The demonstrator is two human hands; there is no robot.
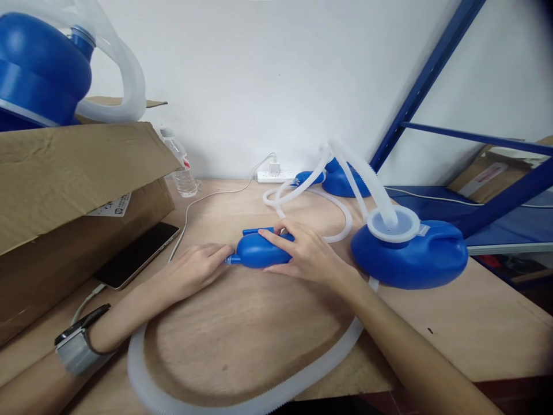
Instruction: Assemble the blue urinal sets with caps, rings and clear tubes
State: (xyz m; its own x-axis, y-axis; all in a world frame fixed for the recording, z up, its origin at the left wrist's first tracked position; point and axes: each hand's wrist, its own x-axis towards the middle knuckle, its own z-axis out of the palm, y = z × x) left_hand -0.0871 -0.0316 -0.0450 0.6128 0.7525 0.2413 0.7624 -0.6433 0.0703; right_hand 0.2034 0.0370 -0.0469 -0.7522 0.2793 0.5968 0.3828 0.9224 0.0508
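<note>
A blue rubber bulb point(258, 249) lies on its side near the middle of the wooden table point(233, 328). My right hand point(305, 251) grips the bulb's right part, thumb and fingers around it. At the narrow left end, the closed fingers of my left hand point(201, 265) pinch a small clear fitting, partly hidden. Behind the bulb a thin blue strip point(253, 231) shows. To the right stands a blue plastic container point(410, 259) with a white round lid point(394, 223) and a white corrugated hose point(375, 187) rising from it. Another length of corrugated hose point(276, 397) curves below both hands.
At the left are an open cardboard box point(78, 178) with a blue container point(43, 69) on it, a phone point(137, 256) and a water bottle point(184, 173). A power strip point(276, 176) and a second blue container point(345, 181) stand by the wall. A blue shelf frame point(425, 86) rises at right.
</note>
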